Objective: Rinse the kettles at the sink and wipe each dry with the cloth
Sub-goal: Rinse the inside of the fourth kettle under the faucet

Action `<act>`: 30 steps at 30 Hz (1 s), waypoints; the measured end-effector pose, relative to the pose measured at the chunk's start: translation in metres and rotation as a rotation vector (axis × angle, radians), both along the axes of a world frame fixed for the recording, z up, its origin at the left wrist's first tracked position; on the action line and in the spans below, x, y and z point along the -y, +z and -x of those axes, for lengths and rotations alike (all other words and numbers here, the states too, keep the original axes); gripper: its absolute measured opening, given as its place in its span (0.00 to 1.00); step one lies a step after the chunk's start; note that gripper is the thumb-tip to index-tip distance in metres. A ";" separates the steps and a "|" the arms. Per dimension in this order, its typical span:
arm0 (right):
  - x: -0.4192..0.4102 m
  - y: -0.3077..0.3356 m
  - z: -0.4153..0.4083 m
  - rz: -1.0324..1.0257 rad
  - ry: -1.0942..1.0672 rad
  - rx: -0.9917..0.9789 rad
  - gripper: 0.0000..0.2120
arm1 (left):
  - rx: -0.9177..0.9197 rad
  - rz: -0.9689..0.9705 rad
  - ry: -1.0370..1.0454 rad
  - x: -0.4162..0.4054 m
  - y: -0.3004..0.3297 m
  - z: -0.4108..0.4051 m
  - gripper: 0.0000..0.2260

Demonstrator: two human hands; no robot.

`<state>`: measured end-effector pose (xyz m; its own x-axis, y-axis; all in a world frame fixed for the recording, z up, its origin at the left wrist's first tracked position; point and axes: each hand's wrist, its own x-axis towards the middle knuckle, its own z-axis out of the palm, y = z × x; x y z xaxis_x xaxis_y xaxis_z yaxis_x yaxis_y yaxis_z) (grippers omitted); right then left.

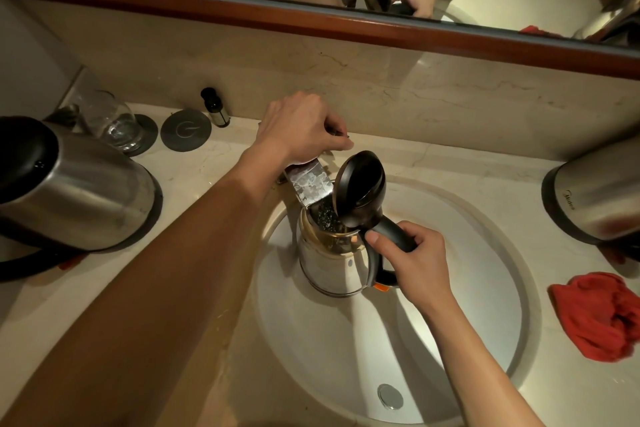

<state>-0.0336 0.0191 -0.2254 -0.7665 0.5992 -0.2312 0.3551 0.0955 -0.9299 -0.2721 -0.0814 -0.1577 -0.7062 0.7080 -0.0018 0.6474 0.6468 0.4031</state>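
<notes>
R hand [408, 253] grips steel kettle [329, 263] handle, lid open, under faucet spout [308, 184] | L hand [301, 128] curled on faucet lever | red cloth [602, 319] on counter

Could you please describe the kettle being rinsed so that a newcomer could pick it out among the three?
Start at the round white sink in the middle of the counter. Inside it, under the faucet, stands a steel kettle whose black handle the right hand grips. Unlike the two kettles on the counter, its lid is flipped open.

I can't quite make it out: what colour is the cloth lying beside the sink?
The cloth is red, seen in the head view, crumpled on the counter.
</notes>
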 end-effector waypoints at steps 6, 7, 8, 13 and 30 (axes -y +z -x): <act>-0.001 -0.001 0.000 0.013 -0.003 -0.014 0.20 | -0.002 -0.010 0.009 -0.001 -0.001 0.000 0.12; -0.001 -0.001 0.000 0.011 -0.005 -0.010 0.19 | -0.004 -0.012 0.010 -0.001 0.000 0.000 0.12; -0.001 -0.002 0.000 0.008 -0.006 -0.005 0.18 | -0.006 -0.013 0.010 -0.001 0.000 0.000 0.12; 0.000 -0.001 0.000 0.006 -0.006 -0.011 0.22 | -0.005 -0.014 0.013 -0.001 0.000 0.000 0.12; -0.001 -0.004 -0.002 0.017 -0.018 -0.018 0.17 | -0.006 -0.014 0.020 -0.001 0.000 -0.001 0.11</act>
<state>-0.0312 0.0204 -0.2293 -0.7600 0.6087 -0.2278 0.3399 0.0736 -0.9376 -0.2715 -0.0804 -0.1575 -0.7203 0.6935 0.0124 0.6368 0.6541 0.4083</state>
